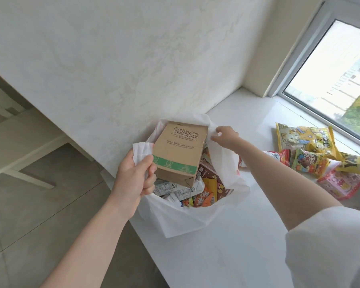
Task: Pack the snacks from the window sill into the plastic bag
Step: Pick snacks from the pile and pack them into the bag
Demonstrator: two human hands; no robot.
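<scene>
Snacks [197, 190] in printed wrappers already fill the white plastic bag [187, 219], which stands open at the sill's left end, against the side wall and at the front edge. A brown cardboard box [180, 151] lies tilted on top of them; it reads "Smart safety socket" in dark print, has a green band with small icons near its lower end, and carries lines of Chinese characters too small to read. The left hand [136, 175] clenches the bag's left handle, fingers curled round the bunched plastic, beside the box. The right hand [226, 137] pinches the bag's far right rim between thumb and fingertips, holding the mouth wide. More packets remain on the window sill [206, 256] toward its right end near the window: a yellow cartoon-printed bag [306, 138], a smaller yellow-green packet [310, 165] and a pink box [341, 183]. Their lettering cannot be read.
</scene>
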